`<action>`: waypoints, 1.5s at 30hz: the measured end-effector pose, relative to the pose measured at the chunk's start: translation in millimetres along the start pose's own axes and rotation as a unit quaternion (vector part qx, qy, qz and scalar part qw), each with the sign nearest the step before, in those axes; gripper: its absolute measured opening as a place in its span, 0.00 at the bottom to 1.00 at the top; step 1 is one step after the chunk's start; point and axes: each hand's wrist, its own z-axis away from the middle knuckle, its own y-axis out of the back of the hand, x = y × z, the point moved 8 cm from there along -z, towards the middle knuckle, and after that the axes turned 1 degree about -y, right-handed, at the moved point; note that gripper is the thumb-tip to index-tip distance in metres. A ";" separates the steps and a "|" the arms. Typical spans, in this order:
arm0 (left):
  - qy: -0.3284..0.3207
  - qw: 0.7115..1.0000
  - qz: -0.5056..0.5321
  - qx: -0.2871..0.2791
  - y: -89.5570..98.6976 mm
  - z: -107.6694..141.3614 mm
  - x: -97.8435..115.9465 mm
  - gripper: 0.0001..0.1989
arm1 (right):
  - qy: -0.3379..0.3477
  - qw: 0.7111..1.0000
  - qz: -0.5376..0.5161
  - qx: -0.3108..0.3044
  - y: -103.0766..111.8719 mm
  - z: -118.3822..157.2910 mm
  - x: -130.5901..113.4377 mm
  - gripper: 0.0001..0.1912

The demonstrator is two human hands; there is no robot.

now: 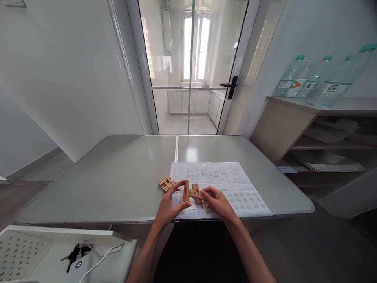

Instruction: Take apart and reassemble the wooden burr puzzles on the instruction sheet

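My left hand point(169, 205) grips an upright slotted wooden puzzle piece point(186, 192) at its two ends, thumb below and fingers above. In my right hand point(217, 199), thumb and fingers pinch the end of a flat wooden puzzle piece with a hole point(193, 193). Its far end meets the side of the upright piece; whether it sits inside the slot I cannot tell. Behind it another wooden piece point(197, 201) is partly covered. Left of these lies a group of notched wooden pieces point(166, 182), partly hidden by my left hand.
A printed sheet with diagrams point(244, 196) lies under the hands on the grey table point(97, 184). A white tray point(123, 245) at lower left holds keys point(73, 253), a white device point(82, 267) and a cable. Several plastic bottles point(332, 88) stand on the shelf point(290, 114) at right.
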 end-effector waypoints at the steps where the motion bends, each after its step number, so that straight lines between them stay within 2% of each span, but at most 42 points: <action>1: -0.002 1.000 0.003 -0.002 -0.2 -0.1 -0.1 0.36 | 0.002 1.000 -0.005 -0.001 -0.2 0.2 -0.6 0.27; 18: -0.020 0.997 0.073 -0.019 -2.4 -3.1 4.6 0.38 | -0.002 1.000 -0.016 -0.017 0.7 -2.7 5.0 0.26; 28: -0.011 0.997 0.076 -0.020 -2.8 -3.0 1.3 0.40 | -0.004 1.000 -0.019 -0.022 0.6 -5.5 6.5 0.27; 35: -0.018 0.996 0.087 -0.028 -3.7 -3.3 3.6 0.40 | -0.004 0.999 -0.009 -0.033 -1.6 -1.2 -1.3 0.29; 45: -0.025 0.996 0.086 -0.031 -4.6 -2.4 4.5 0.40 | 0.010 0.999 -0.025 -0.027 -0.6 0.7 -4.3 0.26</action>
